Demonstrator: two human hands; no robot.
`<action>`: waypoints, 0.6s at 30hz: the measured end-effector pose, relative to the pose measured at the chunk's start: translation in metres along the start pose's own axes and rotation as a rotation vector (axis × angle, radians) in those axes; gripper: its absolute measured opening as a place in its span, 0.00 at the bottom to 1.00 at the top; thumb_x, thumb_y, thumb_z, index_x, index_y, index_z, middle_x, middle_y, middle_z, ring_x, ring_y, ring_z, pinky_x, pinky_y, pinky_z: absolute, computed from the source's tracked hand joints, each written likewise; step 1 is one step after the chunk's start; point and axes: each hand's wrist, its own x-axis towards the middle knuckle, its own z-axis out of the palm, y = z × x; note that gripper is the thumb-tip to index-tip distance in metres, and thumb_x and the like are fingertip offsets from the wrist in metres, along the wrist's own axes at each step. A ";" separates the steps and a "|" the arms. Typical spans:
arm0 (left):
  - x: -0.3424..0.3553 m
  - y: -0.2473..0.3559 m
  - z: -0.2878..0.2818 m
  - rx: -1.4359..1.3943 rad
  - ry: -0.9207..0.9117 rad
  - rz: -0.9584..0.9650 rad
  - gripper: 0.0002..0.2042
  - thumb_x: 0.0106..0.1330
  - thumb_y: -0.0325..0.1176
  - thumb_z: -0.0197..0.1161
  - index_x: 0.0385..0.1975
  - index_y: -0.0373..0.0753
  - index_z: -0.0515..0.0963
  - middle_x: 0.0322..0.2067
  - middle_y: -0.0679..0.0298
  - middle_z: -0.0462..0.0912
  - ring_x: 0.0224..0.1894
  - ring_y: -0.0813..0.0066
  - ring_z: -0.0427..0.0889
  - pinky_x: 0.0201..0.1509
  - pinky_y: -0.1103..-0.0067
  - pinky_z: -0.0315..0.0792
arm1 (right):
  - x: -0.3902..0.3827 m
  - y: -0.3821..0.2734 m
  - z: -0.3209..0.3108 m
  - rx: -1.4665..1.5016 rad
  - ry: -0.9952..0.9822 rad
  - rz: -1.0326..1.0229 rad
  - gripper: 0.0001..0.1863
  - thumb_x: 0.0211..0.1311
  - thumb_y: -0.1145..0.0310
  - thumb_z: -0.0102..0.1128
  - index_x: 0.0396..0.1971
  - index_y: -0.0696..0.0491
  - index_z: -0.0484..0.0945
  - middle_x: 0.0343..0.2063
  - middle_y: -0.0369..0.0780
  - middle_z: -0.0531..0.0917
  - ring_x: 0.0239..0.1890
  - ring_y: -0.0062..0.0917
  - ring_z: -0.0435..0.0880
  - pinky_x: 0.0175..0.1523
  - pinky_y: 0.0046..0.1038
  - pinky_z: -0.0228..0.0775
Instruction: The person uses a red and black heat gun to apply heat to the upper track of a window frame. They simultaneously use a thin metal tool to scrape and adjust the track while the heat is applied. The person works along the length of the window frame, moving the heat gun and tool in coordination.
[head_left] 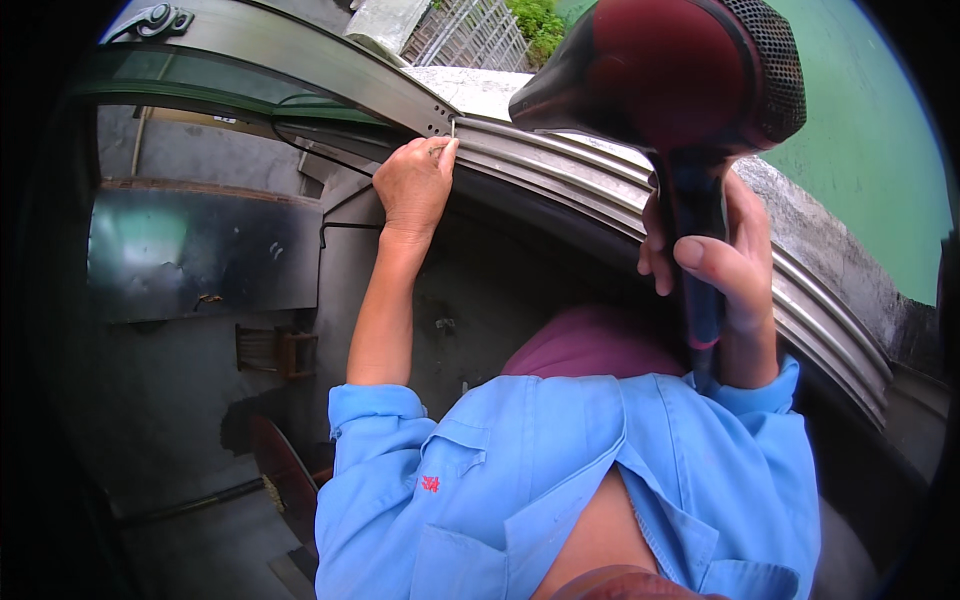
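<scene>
My right hand (735, 255) is wrapped around the handle of a dark red and black hair dryer (660, 75). Its nozzle points left, above the metal window track, and its meshed rear end faces right. My left hand (415, 180) is closed at the end of the metal window sash (330, 75), where several small holes show in the frame. A thin pale sliver (453, 127) stands up by the thumb; what the fingers pinch is mostly hidden.
The ridged metal window track (570, 165) curves down to the right beside a weathered concrete ledge (800, 215). A metal latch (155, 20) sits on the sash at the upper left. Indoors below are a dark panel-like surface (205, 255) and a small wooden stool (275, 350).
</scene>
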 end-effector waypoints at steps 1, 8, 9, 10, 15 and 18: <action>0.001 -0.001 0.003 0.030 0.009 0.016 0.07 0.57 0.39 0.64 0.25 0.45 0.83 0.24 0.66 0.82 0.29 0.67 0.82 0.31 0.74 0.74 | 0.000 0.000 0.001 0.004 -0.003 0.011 0.31 0.43 0.63 0.63 0.47 0.64 0.68 0.23 0.41 0.76 0.20 0.20 0.76 0.25 0.20 0.69; 0.011 0.023 0.015 0.256 -0.018 -0.010 0.08 0.57 0.39 0.63 0.20 0.44 0.80 0.22 0.65 0.82 0.27 0.66 0.82 0.29 0.73 0.74 | -0.001 0.004 -0.004 0.026 0.038 0.000 0.30 0.43 0.63 0.64 0.46 0.64 0.68 0.23 0.41 0.76 0.20 0.20 0.76 0.24 0.20 0.70; 0.012 0.025 0.018 0.262 -0.015 -0.008 0.09 0.57 0.40 0.63 0.20 0.44 0.80 0.22 0.65 0.81 0.26 0.66 0.81 0.29 0.73 0.74 | -0.001 0.005 -0.005 0.022 0.038 -0.007 0.30 0.43 0.63 0.64 0.46 0.63 0.68 0.23 0.41 0.76 0.20 0.20 0.76 0.24 0.20 0.70; 0.014 0.028 0.021 0.268 -0.013 -0.007 0.09 0.57 0.40 0.62 0.19 0.43 0.79 0.21 0.64 0.81 0.25 0.66 0.81 0.29 0.73 0.74 | -0.001 0.006 -0.005 0.019 0.037 -0.014 0.29 0.43 0.64 0.64 0.45 0.63 0.68 0.23 0.41 0.76 0.20 0.20 0.76 0.24 0.20 0.69; 0.015 0.025 0.000 -0.609 -0.320 -0.251 0.11 0.58 0.35 0.66 0.32 0.33 0.83 0.30 0.57 0.85 0.29 0.73 0.84 0.35 0.82 0.73 | -0.002 0.004 -0.006 0.025 0.022 0.005 0.28 0.43 0.64 0.63 0.45 0.63 0.68 0.23 0.41 0.76 0.19 0.20 0.76 0.25 0.20 0.69; 0.000 0.012 -0.020 -0.417 -0.033 -0.181 0.08 0.57 0.36 0.65 0.28 0.38 0.84 0.28 0.61 0.84 0.28 0.70 0.83 0.34 0.80 0.74 | -0.002 0.002 -0.005 0.044 0.024 0.034 0.28 0.42 0.65 0.63 0.44 0.63 0.68 0.23 0.41 0.76 0.19 0.20 0.76 0.25 0.20 0.69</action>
